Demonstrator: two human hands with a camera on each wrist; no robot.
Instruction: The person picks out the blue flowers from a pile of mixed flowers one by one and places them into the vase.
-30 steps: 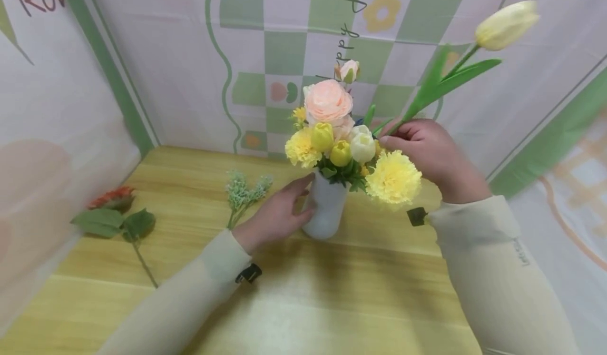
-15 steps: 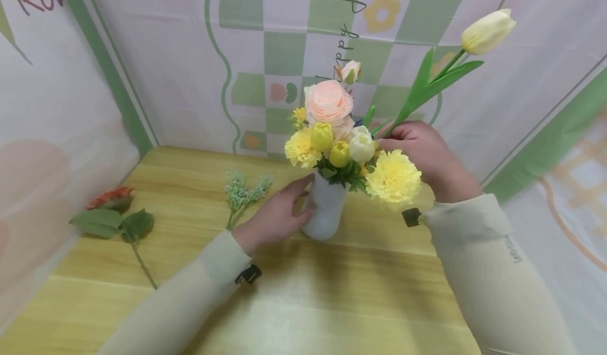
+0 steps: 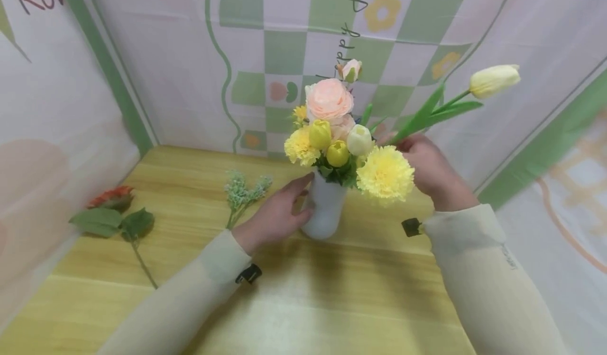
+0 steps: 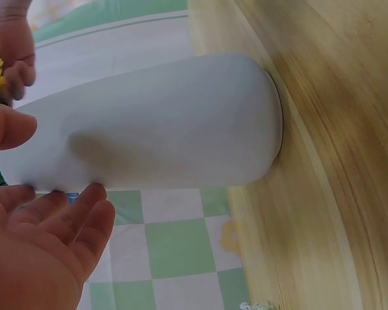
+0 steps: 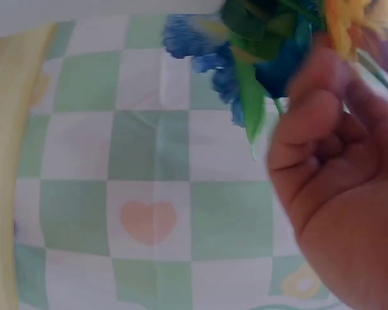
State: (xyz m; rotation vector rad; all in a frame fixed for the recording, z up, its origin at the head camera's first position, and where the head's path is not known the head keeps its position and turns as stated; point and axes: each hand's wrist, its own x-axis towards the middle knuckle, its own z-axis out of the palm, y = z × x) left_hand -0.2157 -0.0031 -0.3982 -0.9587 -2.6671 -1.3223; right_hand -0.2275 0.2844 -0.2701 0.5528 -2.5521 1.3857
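Observation:
A white vase [image 3: 325, 210] stands upright on the wooden table, filled with artificial flowers: a pink ranunculus [image 3: 329, 98], yellow carnations [image 3: 386, 173] and small tulips [image 3: 360, 140]. My left hand [image 3: 276, 215] holds the vase's left side; in the left wrist view its thumb and fingers [image 4: 74, 223] lie on either side near the top. My right hand [image 3: 435, 169], right of the bouquet, pinches the stem of a long pale-yellow tulip [image 3: 494, 81], which leans out to the right. The stem's lower end is hidden behind the flowers. Blue flowers [image 5: 226, 71] show near the right fingers.
A red flower [image 3: 111, 198] with green leaves lies on the table's left side. A pale green sprig [image 3: 242, 191] lies just behind my left hand. Patterned cloth [image 3: 286, 55] hangs directly behind the table [image 3: 294, 302], with more cloth at both sides.
My right hand has moved slightly down, and the tulip's head has tipped lower. The right-hand yellow carnation has shifted slightly left. My left hand and the vase have stayed in place.

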